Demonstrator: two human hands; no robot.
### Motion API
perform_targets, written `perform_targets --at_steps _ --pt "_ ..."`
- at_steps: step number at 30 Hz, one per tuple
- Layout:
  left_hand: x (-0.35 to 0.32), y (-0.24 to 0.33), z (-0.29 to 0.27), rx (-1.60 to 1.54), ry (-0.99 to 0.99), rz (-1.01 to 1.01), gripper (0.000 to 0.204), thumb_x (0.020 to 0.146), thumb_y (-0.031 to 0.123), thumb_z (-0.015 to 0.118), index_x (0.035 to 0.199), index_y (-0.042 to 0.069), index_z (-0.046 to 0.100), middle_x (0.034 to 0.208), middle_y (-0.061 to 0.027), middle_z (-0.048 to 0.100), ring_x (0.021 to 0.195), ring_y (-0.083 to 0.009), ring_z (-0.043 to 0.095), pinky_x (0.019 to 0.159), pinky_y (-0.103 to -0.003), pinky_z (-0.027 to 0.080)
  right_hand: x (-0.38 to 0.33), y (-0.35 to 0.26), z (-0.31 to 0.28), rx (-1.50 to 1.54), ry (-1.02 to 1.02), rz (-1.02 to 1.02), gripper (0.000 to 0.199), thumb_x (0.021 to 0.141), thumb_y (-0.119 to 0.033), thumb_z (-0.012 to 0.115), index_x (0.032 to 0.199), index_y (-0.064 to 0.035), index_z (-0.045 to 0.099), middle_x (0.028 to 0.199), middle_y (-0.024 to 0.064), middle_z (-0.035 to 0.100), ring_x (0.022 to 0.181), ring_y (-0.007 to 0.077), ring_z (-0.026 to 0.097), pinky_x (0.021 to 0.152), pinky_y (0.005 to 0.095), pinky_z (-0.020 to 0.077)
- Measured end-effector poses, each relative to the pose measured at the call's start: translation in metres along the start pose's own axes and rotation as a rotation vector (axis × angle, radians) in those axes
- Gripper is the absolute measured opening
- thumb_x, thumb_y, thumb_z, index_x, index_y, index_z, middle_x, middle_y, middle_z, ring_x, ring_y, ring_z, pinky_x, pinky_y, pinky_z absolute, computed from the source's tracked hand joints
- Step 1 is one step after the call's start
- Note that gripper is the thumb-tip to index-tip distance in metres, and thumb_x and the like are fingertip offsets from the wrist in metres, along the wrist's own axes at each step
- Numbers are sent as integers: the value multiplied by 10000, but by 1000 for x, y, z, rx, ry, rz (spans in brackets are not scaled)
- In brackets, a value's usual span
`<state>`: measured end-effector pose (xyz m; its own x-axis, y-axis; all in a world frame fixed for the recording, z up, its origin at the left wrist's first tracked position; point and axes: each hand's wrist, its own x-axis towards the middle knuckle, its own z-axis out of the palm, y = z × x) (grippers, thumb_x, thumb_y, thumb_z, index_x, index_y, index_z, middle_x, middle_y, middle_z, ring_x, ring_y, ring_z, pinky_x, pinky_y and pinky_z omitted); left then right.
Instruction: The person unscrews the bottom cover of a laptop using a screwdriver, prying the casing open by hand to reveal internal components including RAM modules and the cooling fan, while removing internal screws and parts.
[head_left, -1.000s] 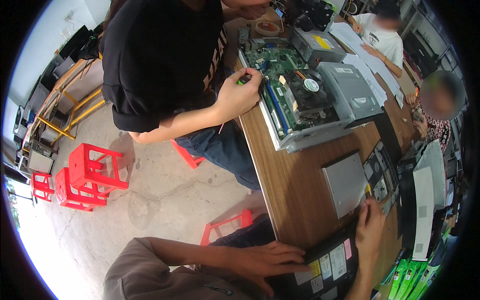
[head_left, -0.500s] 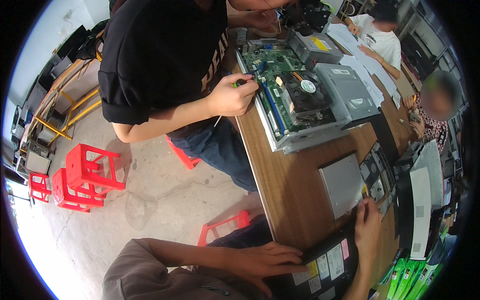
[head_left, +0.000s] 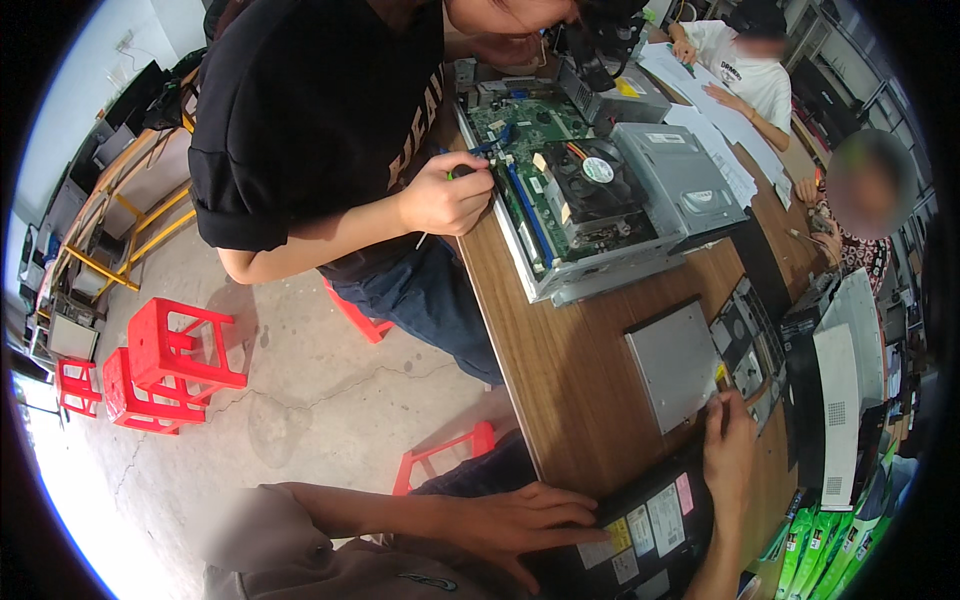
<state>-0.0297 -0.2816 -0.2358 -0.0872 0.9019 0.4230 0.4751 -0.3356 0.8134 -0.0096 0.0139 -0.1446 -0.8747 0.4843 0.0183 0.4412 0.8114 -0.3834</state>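
My left hand (head_left: 530, 525) lies spread, fingertips resting on a black flat device (head_left: 590, 572) with white, yellow and pink labels, at the lower edge. To its right, my right hand (head_left: 730, 440) is raised with fingertips pinched together. A small yellow piece (head_left: 720, 371) shows just beyond those fingertips; whether they grip it or something else I cannot make out. Past the black device, a flat silver panel-like unit (head_left: 672, 365) lies on the wooden table (head_left: 555, 380). Beside the panel, a black and silver open frame (head_left: 742, 345) reaches close to my right fingers.
Farther up stands an opened computer case (head_left: 610, 270) with a green circuit board (head_left: 520, 122) and black fan (head_left: 590, 190). A co-worker's hand (head_left: 447, 195) holds a screwdriver over its edge. Green packets (head_left: 815, 550) lie at right; red stools (head_left: 180, 345) stand left.
The whole view has shifted slightly. The co-worker in black has leaned the head lower over the case. My hands keep nearly the same places.
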Motion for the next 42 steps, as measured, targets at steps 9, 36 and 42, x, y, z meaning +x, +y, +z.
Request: perform_targets --at_steps 9,36,42 --pt "-1 -4 3 48 9 34 982 803 506 778 1557 63 332 1456 -185 394 1449 -354 304 1108 -463 307 0 0 -4 8 8 -44 177 998 -145 545 980 26 587 842 270 641 783 477 614 687 496 463" --pt "2 8 -4 61 55 -13 1002 744 521 808 1529 60 389 1397 -157 429 1410 -350 344 1091 -479 297 5 4 1 122 -3 -347 19 936 17 527 926 26 514 837 275 563 826 494 554 695 505 435" --pt "1 7 -2 63 65 4 1005 734 511 815 1523 53 395 1408 -155 422 1409 -350 345 1096 -477 299 3 4 2 113 88 -407 21 897 43 564 905 39 545 833 249 584 821 459 576 714 470 454"
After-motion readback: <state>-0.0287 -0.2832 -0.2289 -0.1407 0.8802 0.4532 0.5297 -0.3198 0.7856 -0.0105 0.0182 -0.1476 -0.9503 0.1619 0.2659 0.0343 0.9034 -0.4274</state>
